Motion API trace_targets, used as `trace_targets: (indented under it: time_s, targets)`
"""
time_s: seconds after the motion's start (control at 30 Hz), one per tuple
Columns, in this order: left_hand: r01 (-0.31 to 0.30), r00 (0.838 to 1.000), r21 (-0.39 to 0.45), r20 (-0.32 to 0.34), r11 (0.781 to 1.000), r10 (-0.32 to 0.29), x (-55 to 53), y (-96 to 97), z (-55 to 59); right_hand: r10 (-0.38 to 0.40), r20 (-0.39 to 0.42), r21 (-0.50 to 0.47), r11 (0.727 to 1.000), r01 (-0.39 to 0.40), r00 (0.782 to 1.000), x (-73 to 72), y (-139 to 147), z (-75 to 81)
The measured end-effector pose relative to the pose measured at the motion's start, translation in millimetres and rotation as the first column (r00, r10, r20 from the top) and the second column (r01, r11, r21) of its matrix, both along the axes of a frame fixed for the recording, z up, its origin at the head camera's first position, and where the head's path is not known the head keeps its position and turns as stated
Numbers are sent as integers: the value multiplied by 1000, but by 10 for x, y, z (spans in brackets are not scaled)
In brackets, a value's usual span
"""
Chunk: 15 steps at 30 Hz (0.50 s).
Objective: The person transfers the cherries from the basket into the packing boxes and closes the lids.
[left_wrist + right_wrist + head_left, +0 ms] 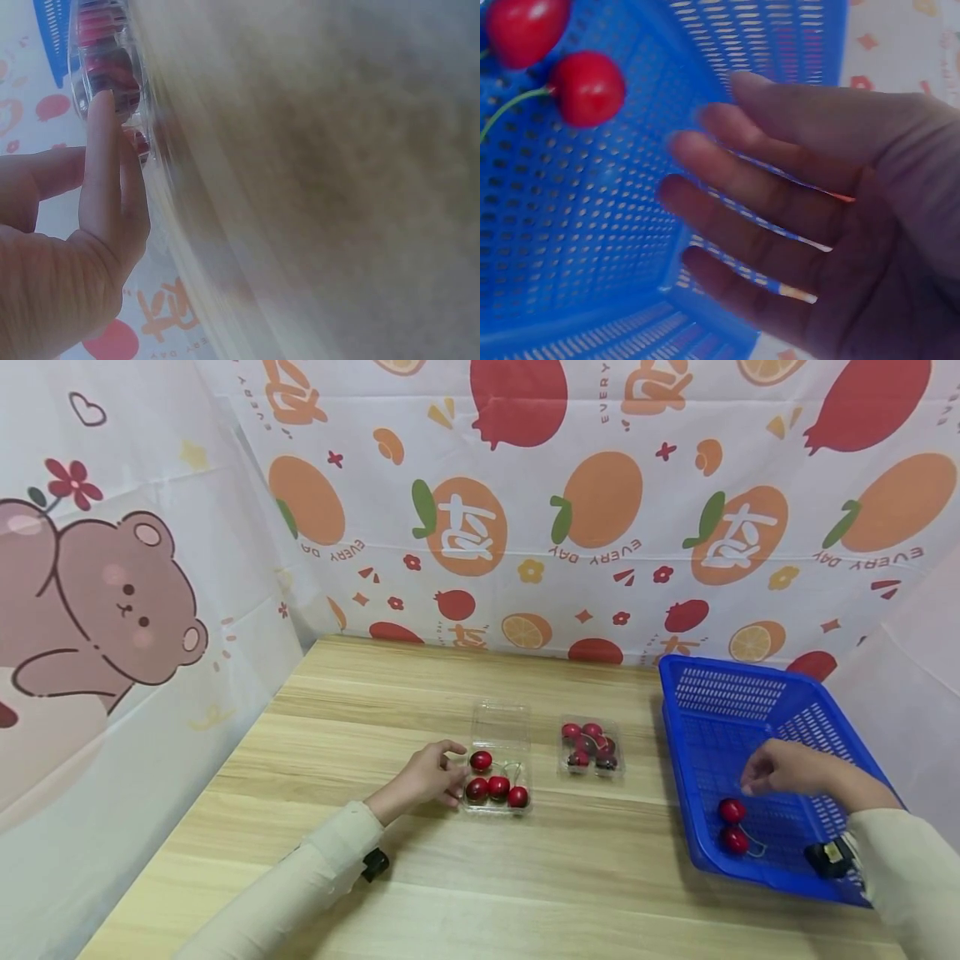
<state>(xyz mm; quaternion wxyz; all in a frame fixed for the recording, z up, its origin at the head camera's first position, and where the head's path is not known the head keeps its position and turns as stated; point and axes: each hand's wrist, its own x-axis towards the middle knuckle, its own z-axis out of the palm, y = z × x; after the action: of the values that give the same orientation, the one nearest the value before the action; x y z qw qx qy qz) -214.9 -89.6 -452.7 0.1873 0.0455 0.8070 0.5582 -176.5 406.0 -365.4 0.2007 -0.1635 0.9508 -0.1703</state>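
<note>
My left hand [429,777] is at the left side of an open clear plastic box [498,810], its fingers at the box's edge. Several red cherries [498,787] with pale stems lie inside, and the lid [501,724] is folded back, away from me. In the left wrist view a fingertip [105,101] appears against the clear plastic. Above the blue basket [678,777] hovers my right hand [795,768], holding nothing, its fingers loosely bent and apart in the right wrist view. Two cherries [589,88] with green stems lie in the basket near that hand.
A second clear box [590,747] of dark red cherries stands right of the open one, between it and the basket. The wooden table [360,710] meets a fruit-print curtain [525,527] at the back and a bear-print curtain [112,610] on the left.
</note>
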Motion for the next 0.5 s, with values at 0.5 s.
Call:
trace_targets:
  time_s: [0.5]
  targets:
    - [-7,1000,4,-3,1000,7,16,20,19,-222,345,178,969,169,912,-29,-91,-182]
